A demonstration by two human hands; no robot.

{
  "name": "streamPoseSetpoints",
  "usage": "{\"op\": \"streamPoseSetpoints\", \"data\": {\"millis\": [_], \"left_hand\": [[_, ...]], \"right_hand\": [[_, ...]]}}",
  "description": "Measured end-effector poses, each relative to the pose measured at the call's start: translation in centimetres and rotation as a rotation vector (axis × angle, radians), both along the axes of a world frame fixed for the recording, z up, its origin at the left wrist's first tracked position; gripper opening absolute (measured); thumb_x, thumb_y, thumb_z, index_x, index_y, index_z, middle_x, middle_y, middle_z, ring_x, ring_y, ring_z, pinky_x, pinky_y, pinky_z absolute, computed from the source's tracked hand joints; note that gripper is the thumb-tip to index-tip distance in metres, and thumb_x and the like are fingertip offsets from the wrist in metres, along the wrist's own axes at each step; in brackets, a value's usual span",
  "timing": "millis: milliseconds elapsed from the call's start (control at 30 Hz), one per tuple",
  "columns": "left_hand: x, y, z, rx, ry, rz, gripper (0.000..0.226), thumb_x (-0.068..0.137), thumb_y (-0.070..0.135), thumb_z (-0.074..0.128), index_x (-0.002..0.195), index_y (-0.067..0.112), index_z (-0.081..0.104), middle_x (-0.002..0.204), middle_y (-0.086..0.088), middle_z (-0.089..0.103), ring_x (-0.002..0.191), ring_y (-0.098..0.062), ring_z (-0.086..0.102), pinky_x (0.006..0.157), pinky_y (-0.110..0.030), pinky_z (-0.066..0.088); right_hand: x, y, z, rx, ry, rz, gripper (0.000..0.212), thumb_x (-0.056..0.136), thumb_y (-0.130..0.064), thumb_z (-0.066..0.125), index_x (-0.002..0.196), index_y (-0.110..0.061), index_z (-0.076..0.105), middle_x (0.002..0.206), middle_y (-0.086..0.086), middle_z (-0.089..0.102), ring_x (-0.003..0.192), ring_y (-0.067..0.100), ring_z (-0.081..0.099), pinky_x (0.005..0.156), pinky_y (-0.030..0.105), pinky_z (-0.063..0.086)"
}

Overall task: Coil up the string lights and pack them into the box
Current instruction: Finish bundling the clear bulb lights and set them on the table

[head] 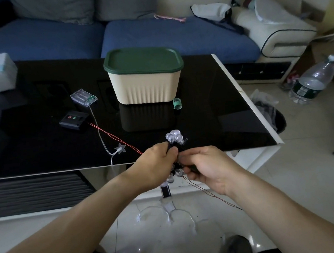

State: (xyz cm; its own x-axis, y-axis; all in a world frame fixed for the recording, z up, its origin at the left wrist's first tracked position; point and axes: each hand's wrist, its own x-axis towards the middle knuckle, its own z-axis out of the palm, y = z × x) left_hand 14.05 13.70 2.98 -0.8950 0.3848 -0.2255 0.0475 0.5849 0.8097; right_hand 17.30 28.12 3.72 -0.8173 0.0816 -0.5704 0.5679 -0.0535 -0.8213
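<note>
Hands meet just past the near edge of the black worktop (211,109): the left hand (155,164) has its fingers curled round a bundle of string lights (174,139), clear round bulbs sticking out above its knuckles and more showing below, while the right hand (205,167) pinches the dark wire of the same bundle right beside it. Thin red wire (113,135) runs from the bundle across the worktop to a black battery pack (73,120) with a red and a green button. Near it lies a clear battery case (83,97) whose pale cord leads to a star-shaped light (120,148) near the worktop's edge. The beige box (147,88) stands farther back with its green lid (142,60) on, a small green ring (177,103) beside its right corner. More clear lights lie on the floor (171,214) below the hands.
</note>
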Motion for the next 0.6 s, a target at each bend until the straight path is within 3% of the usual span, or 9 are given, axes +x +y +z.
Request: {"op": "streamPoseSetpoints", "data": {"millis": [100, 233, 300, 400, 467, 600], "left_hand": [[0.1, 0.4, -0.3, -0.039, -0.006, -0.024, 0.031, 0.104, 0.033, 0.041, 0.083, 0.014, 0.052, 0.073, 0.0, 0.053, 0.06, -0.009, 0.047, 0.052, -0.018, 0.038], [0.0, 0.6, -0.1, -0.069, -0.006, -0.01, 0.036, 0.103, 0.041, 0.042, 0.078, 0.017, 0.053, 0.068, 0.003, 0.055, 0.052, -0.004, 0.047, 0.046, -0.014, 0.038], [0.1, 0.5, 0.3, -0.082, -0.039, -0.04, 0.039, 0.103, 0.044, 0.039, 0.078, 0.018, 0.055, 0.072, 0.003, 0.056, 0.06, -0.007, 0.05, 0.057, -0.019, 0.042], [-0.1, -0.1, 0.7, -0.096, -0.151, -0.154, 0.041, 0.107, 0.033, 0.029, 0.101, 0.011, 0.063, 0.094, -0.005, 0.06, 0.086, -0.023, 0.053, 0.084, -0.031, 0.045], [-0.6, -0.7, 0.6, -0.021, -0.295, -0.165, 0.043, 0.104, 0.028, 0.03, 0.104, 0.001, 0.063, 0.096, -0.016, 0.065, 0.087, -0.028, 0.059, 0.093, -0.045, 0.051], [-0.9, -1.5, 0.2, 0.015, -0.369, -0.146, 0.034, 0.105, 0.015, 0.037, 0.096, -0.01, 0.058, 0.092, -0.02, 0.062, 0.078, -0.02, 0.066, 0.085, -0.035, 0.058]], "right_hand": [[0.0, -0.2, -0.1, -0.087, -0.009, -0.054, 0.014, 0.096, 0.003, 0.058, 0.093, 0.002, 0.072, 0.066, 0.008, 0.06, 0.055, 0.011, 0.055, 0.054, 0.02, 0.049], [0.0, -0.2, -0.4, -0.229, -0.013, -0.079, 0.021, 0.099, 0.006, 0.05, 0.091, 0.006, 0.07, 0.065, 0.008, 0.06, 0.059, 0.012, 0.055, 0.053, 0.019, 0.05], [0.1, -0.2, -0.5, -0.253, -0.018, -0.046, 0.023, 0.099, 0.007, 0.05, 0.089, 0.004, 0.071, 0.066, 0.007, 0.061, 0.061, 0.012, 0.055, 0.053, 0.019, 0.049], [0.3, 0.1, -0.5, -0.192, -0.034, 0.037, 0.019, 0.099, 0.001, 0.055, 0.09, 0.001, 0.072, 0.07, 0.006, 0.061, 0.064, 0.011, 0.052, 0.057, 0.019, 0.046], [0.4, 0.2, -0.6, -0.133, -0.042, 0.099, 0.017, 0.098, -0.004, 0.06, 0.087, -0.002, 0.073, 0.069, 0.004, 0.058, 0.062, 0.009, 0.049, 0.057, 0.019, 0.043], [0.3, 0.3, -1.2, -0.095, -0.056, 0.129, 0.017, 0.096, -0.003, 0.063, 0.082, -0.005, 0.072, 0.066, 0.001, 0.059, 0.058, 0.007, 0.049, 0.054, 0.018, 0.042]]}}
